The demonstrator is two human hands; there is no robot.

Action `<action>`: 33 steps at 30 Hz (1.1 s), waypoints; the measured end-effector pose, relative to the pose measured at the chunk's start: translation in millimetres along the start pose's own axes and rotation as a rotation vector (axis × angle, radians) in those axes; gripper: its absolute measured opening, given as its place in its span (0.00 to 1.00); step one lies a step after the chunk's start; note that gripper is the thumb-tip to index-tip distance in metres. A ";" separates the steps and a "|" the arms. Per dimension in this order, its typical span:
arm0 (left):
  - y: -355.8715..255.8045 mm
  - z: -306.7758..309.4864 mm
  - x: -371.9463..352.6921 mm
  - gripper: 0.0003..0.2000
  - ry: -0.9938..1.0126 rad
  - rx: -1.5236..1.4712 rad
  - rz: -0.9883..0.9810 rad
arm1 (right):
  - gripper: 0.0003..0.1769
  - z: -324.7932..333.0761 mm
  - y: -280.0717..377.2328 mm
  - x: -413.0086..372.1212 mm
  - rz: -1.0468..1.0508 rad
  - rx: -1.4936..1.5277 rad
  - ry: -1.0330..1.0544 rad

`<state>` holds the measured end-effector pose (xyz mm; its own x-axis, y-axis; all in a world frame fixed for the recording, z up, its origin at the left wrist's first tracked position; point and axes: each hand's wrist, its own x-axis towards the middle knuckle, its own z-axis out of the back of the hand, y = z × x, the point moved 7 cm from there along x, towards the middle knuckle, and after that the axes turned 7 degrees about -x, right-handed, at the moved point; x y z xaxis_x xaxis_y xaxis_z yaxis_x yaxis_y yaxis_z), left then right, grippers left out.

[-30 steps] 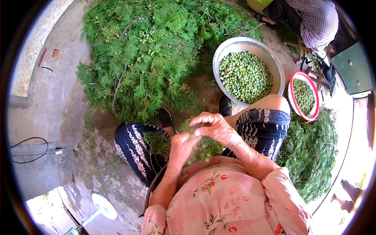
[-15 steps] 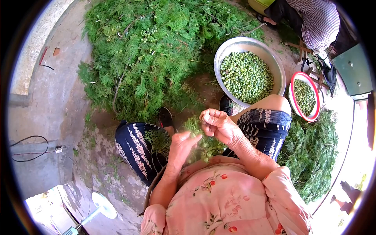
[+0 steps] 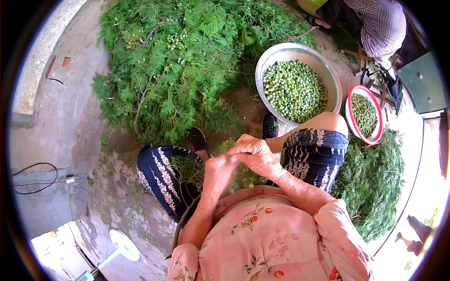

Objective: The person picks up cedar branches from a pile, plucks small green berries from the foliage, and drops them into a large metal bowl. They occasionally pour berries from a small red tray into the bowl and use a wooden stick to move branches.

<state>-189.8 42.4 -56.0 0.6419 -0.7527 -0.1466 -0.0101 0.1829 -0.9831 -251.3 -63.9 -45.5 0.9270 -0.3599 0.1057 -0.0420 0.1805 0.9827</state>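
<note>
In the head view, my left hand (image 3: 218, 172) is closed around a green conifer sprig (image 3: 227, 146), whose feathery tips show blurred beyond the fingers. My right hand (image 3: 255, 153) meets it over my lap, its curled fingertips against the left thumb. What those right fingers pinch is hidden. Below the hands, more greenery with small round green cones (image 3: 246, 179) lies in my lap. A bare twig with leaves (image 3: 186, 167) rests on my left thigh. Beyond my right knee stands a wide metal basin (image 3: 332, 77) holding many green cones.
A large heap of cut conifer branches (image 3: 164, 70) covers the floor ahead. To the right are a red-rimmed bowl (image 3: 380, 122) of cones and another branch pile (image 3: 375, 182). A person (image 3: 379, 25) sits at the upper right. A white fan (image 3: 124, 245) stands lower left.
My right hand has moved left and slightly down, from apart to touching my left hand, and now covers part of the sprig. The left hand has barely shifted.
</note>
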 end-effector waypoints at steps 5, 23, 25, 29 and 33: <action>9.6 2.3 1.4 0.09 0.014 -0.090 0.150 | 0.05 1.7 -25.0 -6.5 -0.491 0.706 -0.057; 18.3 4.0 1.6 0.03 0.010 -0.085 0.157 | 0.10 1.7 -17.4 -5.8 -0.651 0.263 0.139; 10.4 2.1 2.0 0.03 -0.003 -0.091 0.136 | 0.10 7.8 0.9 1.5 -0.405 0.062 0.079; 15.2 1.9 2.9 0.04 -0.051 -0.126 0.194 | 0.10 8.9 8.3 -0.3 -0.259 -0.155 -0.043; 21.9 4.0 7.6 0.06 -0.088 -0.114 0.128 | 0.10 1.7 16.3 -5.5 -0.030 -0.400 -0.222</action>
<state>-182.1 43.2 -78.2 0.6942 -0.6690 -0.2656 -0.1793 0.1966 -0.9639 -257.8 -60.5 -29.7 0.8216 -0.5497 0.1509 0.1714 0.4906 0.8543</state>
